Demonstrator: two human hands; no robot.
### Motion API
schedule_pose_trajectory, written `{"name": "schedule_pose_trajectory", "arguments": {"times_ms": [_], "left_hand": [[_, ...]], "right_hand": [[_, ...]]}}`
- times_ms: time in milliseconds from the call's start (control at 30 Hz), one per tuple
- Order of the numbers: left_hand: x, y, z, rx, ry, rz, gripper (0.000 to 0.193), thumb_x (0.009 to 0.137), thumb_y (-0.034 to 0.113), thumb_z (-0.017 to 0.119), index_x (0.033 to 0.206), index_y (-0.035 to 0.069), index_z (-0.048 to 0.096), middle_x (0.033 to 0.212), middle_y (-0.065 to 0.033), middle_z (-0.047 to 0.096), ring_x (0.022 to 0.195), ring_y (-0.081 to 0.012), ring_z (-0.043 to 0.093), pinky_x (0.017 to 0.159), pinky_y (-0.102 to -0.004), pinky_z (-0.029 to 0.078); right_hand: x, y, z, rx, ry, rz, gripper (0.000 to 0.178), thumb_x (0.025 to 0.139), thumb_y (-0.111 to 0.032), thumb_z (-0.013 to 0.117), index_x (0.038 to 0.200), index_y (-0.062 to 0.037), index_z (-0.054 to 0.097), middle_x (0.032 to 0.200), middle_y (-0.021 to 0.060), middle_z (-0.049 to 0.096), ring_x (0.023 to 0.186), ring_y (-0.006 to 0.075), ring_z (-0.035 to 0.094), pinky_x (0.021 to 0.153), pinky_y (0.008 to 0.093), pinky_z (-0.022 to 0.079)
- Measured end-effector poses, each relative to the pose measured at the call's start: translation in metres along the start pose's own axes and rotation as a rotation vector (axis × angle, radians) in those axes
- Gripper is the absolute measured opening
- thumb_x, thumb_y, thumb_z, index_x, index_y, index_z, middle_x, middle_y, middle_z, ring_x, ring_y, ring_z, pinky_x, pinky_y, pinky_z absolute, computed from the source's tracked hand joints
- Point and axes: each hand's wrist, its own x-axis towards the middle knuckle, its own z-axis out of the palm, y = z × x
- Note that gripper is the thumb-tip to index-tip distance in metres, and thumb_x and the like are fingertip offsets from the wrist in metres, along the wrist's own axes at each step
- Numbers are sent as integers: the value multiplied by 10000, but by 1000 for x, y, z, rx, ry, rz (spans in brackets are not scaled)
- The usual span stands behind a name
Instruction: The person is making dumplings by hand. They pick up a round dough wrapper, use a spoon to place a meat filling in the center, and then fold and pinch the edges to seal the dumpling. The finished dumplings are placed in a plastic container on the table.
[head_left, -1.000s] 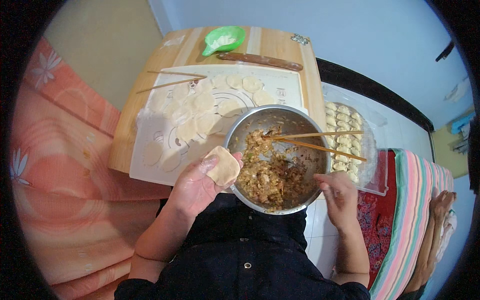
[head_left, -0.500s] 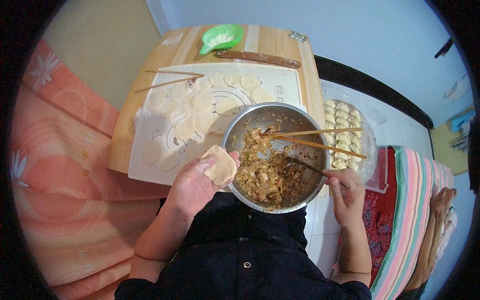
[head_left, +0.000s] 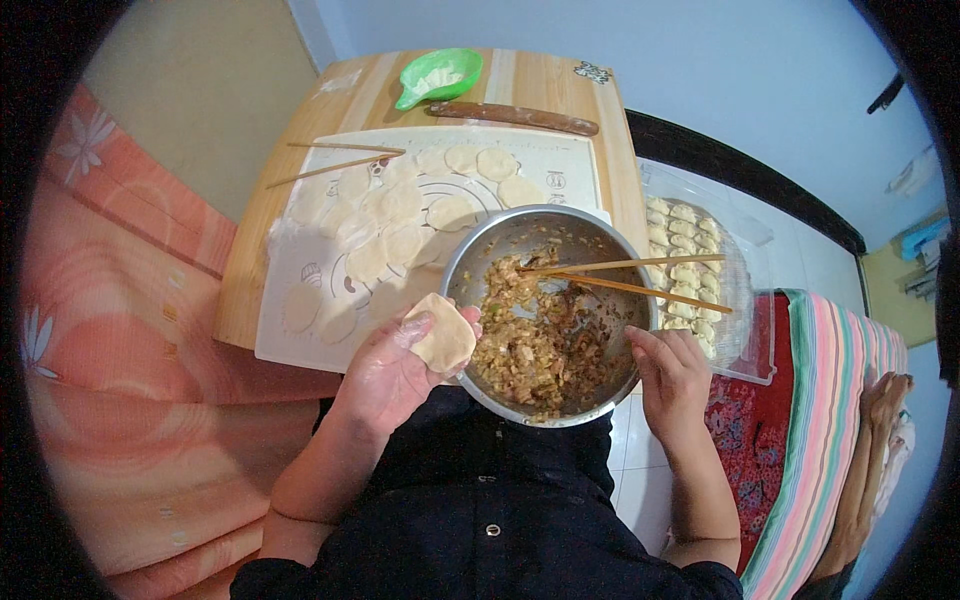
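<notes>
Wooden table (head_left: pixel 620 165) at eleven o'clock, bearing a pastry mat (head_left: pixel 578 188). Steel mixing bowl (head_left: pixel 475 272), centre, containing minced filling (head_left: pixel 530 350). Right hand (head_left: pixel 675 375) at the bowl's four o'clock, fingers bent together; whether they grip anything cannot be told. Left hand (head_left: pixel 385 375), eight o'clock, gripping a dumpling wrapper (head_left: pixel 443 338) beside the bowl at nine.

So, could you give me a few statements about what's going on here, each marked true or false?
1. The left hand holds a dough wrapper. True.
2. Two chopsticks lean across the rim of the metal bowl. True.
3. That bowl is empty. False: it holds chopped filling.
4. The rolling pin lies in that bowl. False: it lies near the green scoop.
5. Folded dumplings sit left of the table. False: they are to its right.
</notes>
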Motion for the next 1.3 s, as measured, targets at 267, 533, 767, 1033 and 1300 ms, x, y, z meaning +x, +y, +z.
{"name": "schedule_pose_trajectory", "arguments": {"times_ms": [267, 533, 767, 1033, 1300], "left_hand": [[1, 0, -4, 16, 28, 4, 316, 891, 198, 496, 1152, 21, 513, 1179, -202, 540, 1061, -267, 556, 885, -365, 457], [0, 0, 0, 3, 21, -8, 309, 894, 189, 489, 1152, 21, 519, 1172, -199, 544, 1059, -266, 557, 895, -371, 456], [-2, 0, 1, 21, -16, -8, 304, 899, 198, 483, 1148, 28, 517, 1162, -189, 552, 1046, -257, 565, 864, -362, 473], [-3, -1, 2, 22, -34, -1, 310, 906, 209, 476, 1153, 25, 509, 1155, -180, 557, 1037, -256, 569, 848, -357, 475], [-5, 0, 6, 40, -61, -39, 343, 904, 224, 485, 1190, 35, 486, 1214, -180, 518, 1100, -255, 532, 903, -355, 447]], "right_hand": [[-6, 1, -26, 34, -39, 96, 91, 817, -62, 560, 875, -55, 630, 731, 112, 582, 694, 288, 545, 631, 355, 427], [-12, 26, -14, 665, -100, 503, 234, 918, -209, 504, 903, -4, 618, 762, 47, 592, 708, 148, 552, 660, 279, 445], [0, 53, -14, 855, -232, 683, 292, 932, -255, 480, 925, 1, 619, 823, 44, 599, 697, 102, 530, 656, 236, 424], [-4, 45, -13, 846, -211, 619, 349, 930, -285, 455, 839, 0, 636, 734, 32, 589, 659, 104, 510, 623, 224, 393], [-11, 51, -12, 947, -264, 802, 309, 910, -249, 456, 843, -11, 642, 666, 23, 570, 583, 87, 448, 556, 218, 342]]}}
